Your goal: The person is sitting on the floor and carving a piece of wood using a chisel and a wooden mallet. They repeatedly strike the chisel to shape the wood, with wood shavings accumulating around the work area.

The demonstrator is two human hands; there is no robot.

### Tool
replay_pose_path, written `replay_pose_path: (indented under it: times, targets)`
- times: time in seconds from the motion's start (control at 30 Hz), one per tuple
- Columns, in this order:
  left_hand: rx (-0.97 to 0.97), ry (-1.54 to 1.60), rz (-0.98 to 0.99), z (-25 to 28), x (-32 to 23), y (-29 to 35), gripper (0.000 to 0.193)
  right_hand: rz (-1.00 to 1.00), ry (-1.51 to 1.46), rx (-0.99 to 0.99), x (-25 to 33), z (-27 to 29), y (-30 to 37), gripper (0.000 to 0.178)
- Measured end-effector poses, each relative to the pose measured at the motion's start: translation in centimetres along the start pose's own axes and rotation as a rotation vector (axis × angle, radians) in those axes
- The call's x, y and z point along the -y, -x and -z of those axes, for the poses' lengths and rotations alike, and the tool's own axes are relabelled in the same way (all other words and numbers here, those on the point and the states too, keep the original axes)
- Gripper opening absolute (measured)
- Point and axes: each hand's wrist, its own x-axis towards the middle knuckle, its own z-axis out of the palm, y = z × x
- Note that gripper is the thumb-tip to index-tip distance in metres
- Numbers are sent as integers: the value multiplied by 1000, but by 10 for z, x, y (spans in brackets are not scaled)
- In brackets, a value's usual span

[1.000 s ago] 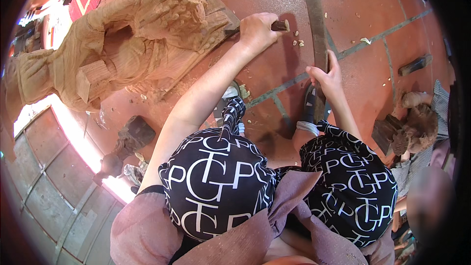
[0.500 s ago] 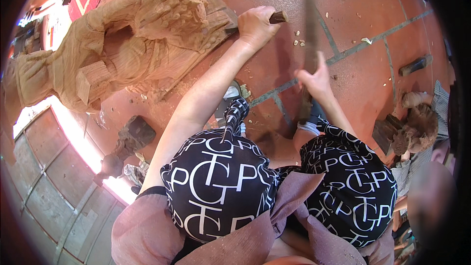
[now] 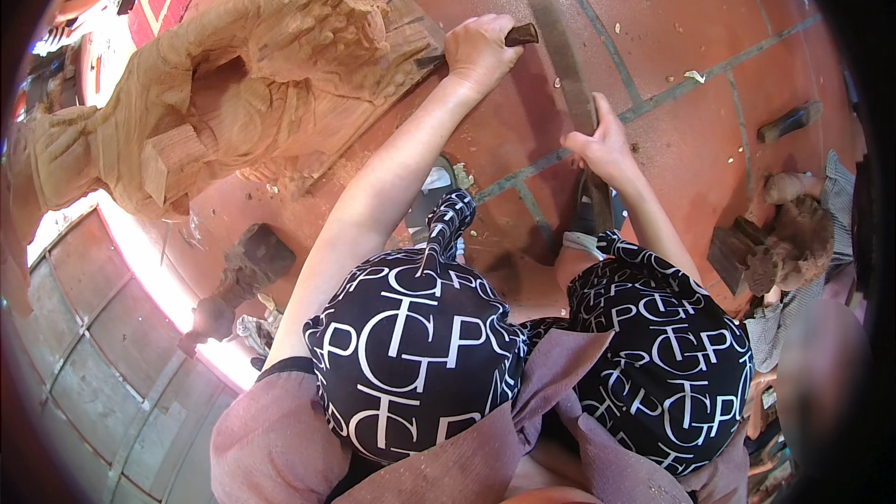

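Observation:
My left hand [image 3: 479, 54] is closed round a chisel [image 3: 523, 35]. The butt of its handle sticks out to the right, and its dark blade meets the base edge of a large wood carving [image 3: 252, 84] lying on its side. My right hand [image 3: 607, 145] grips a long, flat wooden club [image 3: 563, 47] by its middle. The club's far end tilts left, just right of the chisel's butt and apart from it. Its lower end reaches down beside my right foot.
Wood chips [image 3: 694, 77] lie scattered on the red tiled floor [image 3: 672, 149]. A dark-handled tool [image 3: 790, 121] is at the right, near a small brown carving [image 3: 793, 238] beside another person's sleeve [image 3: 833, 201]. A dark wooden mallet-like block [image 3: 264, 252] lies left of my knees.
The club's far end has swung left towards the chisel's butt, and its blur has lessened. My left hand and the chisel have shifted slightly left.

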Motion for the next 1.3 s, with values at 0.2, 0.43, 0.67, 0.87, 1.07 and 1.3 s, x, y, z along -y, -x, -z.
replay_pose_path:
  times: [0.2, 0.43, 0.67, 0.87, 1.07, 1.3]
  targets:
    - [-2, 67, -54, 7, -9, 0, 17, 177, -398, -160, 13, 7, 4, 34]
    - [-12, 104, 35, 9, -14, -7, 19, 200, -370, -181, 29, 9, 11, 33]
    - [-22, 83, 30, 16, -11, -6, 20, 221, -420, -238, 33, 4, 8, 37]
    - [-110, 140, 122, 11, -9, -12, 18, 214, 165, -105, 6, 1, -1, 58]
    - [-74, 166, 114, 13, -6, -14, 18, 144, -101, -170, 18, -6, 2, 64]
    - [-30, 40, 127, 7, -2, -11, 17, 240, 214, -134, 5, 10, -18, 69]
